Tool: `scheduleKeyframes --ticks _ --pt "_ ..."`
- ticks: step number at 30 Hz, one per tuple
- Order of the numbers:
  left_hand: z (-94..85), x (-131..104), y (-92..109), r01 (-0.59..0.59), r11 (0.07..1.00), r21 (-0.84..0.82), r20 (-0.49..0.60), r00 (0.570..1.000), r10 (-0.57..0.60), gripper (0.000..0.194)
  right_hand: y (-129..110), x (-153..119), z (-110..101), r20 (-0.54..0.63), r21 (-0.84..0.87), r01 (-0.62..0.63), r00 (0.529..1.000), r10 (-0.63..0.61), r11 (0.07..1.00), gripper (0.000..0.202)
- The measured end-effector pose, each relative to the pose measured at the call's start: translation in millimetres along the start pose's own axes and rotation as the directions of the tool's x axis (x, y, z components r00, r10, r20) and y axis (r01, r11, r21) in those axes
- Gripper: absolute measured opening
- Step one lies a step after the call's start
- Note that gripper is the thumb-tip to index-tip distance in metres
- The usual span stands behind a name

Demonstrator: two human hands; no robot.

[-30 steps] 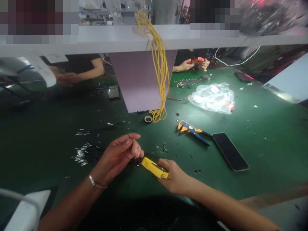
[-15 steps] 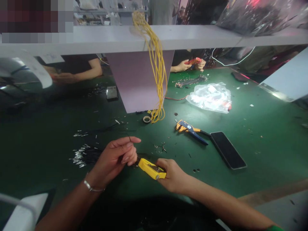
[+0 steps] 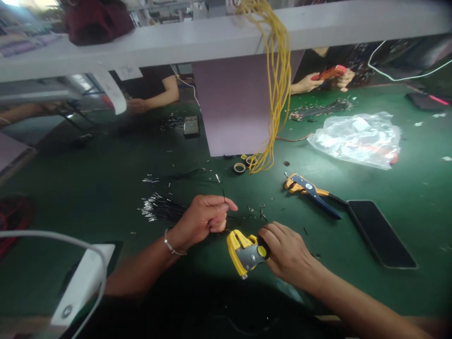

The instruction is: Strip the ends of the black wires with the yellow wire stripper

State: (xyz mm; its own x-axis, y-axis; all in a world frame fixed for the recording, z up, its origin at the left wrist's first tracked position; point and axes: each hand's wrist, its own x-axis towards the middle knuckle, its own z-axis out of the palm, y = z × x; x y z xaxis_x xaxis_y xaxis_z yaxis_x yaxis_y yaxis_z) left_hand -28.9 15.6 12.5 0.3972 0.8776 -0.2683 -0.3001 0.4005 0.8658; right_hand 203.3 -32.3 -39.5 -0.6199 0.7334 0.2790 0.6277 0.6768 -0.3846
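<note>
My left hand (image 3: 208,215) pinches a thin black wire (image 3: 223,189) whose pale tip sticks up above the fingers. Wrapped round the handles of a yellow and grey wire stripper (image 3: 247,254) is my right hand (image 3: 287,249). The tool's head sits just right of and below my left fingers. Left of that hand lies a bundle of black wires (image 3: 162,207) with silvery ends. Short black scraps (image 3: 259,212) are scattered beyond my right hand.
An orange and blue wire stripper (image 3: 310,190) and a phone (image 3: 383,233) lie at right. Beyond are a clear plastic bag (image 3: 356,139), tape rolls (image 3: 239,168) and hanging yellow wires (image 3: 277,89). A white power strip (image 3: 83,282) is at lower left. Co-workers' hands (image 3: 326,81) work across the table.
The view has shifted, so things appear further right. The yellow wire stripper has turned, showing its grey side. The wire in my left hand now stands up with its pale tip visible.
</note>
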Motion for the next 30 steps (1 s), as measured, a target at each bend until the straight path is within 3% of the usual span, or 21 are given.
scheduleKeyframes --ticks 3,13,26,30 --pt "-1.1 -0.7 -0.2 -0.003 1.000 0.014 0.017 1.000 0.002 0.015 0.3 0.0 0.1 -0.003 0.001 -0.003 1.000 0.003 1.000 0.021" --pt "-8.0 0.9 -1.0 -0.017 1.000 0.026 0.028 0.999 0.016 0.015 -6.7 9.0 16.6 0.067 0.257 -0.117 0.992 0.103 0.959 0.013" --pt "-6.0 4.7 3.9 -0.017 0.997 -0.081 -0.003 1.000 0.017 0.012 -7.1 19.2 21.2 0.037 0.338 -0.156 0.988 0.152 0.928 0.017" --pt "-7.0 3.7 4.6 -0.029 0.995 -0.095 0.009 1.000 0.030 0.012 -6.8 20.7 16.6 0.149 0.426 -0.276 0.961 0.234 0.862 0.015"
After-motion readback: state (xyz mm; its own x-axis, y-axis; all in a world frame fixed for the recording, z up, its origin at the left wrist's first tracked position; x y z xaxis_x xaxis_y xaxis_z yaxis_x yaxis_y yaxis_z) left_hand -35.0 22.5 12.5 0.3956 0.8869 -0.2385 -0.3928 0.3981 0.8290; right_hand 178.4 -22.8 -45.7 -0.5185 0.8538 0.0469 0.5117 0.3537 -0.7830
